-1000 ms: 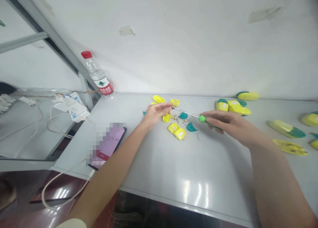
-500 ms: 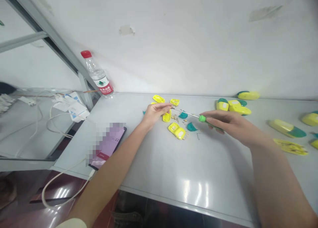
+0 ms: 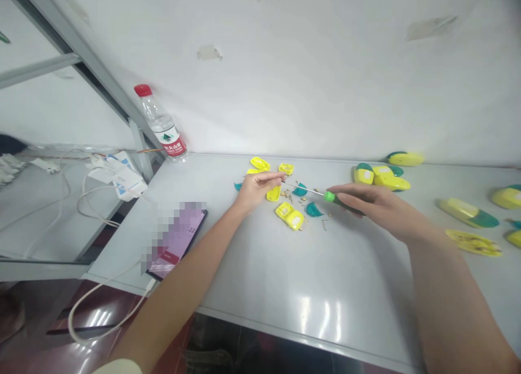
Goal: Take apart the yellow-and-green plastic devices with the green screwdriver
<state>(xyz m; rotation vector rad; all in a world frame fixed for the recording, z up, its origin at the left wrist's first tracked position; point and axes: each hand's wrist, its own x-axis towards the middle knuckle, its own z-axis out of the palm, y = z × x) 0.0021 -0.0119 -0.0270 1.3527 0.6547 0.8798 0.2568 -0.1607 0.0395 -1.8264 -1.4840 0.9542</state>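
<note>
My right hand [image 3: 372,204] is wrapped round the green handle of a screwdriver [image 3: 329,197], whose thin metal shaft points left. At the shaft's tip, the thumb and fingers of my left hand [image 3: 257,190] are pinched together. Whatever small thing they hold there is too small to make out. Below the shaft lie a yellow casing [image 3: 290,216] and a teal curved piece [image 3: 313,209]. Another teal piece [image 3: 300,190] and several small metal parts [image 3: 286,194] are scattered under it. Close to my left fingers are open yellow shell halves [image 3: 260,163].
Yellow and teal casings [image 3: 391,178] stand along the wall on the right, with another casing [image 3: 468,212] and an open shell [image 3: 474,242] nearer. To the left are a water bottle [image 3: 173,143], a phone [image 3: 179,241] on a cable, and a white power strip [image 3: 124,176].
Both hands keep nearly the same pose. The screwdriver and its tip sit slightly lower, with the tip still at my left fingers. The view has shifted a little.
</note>
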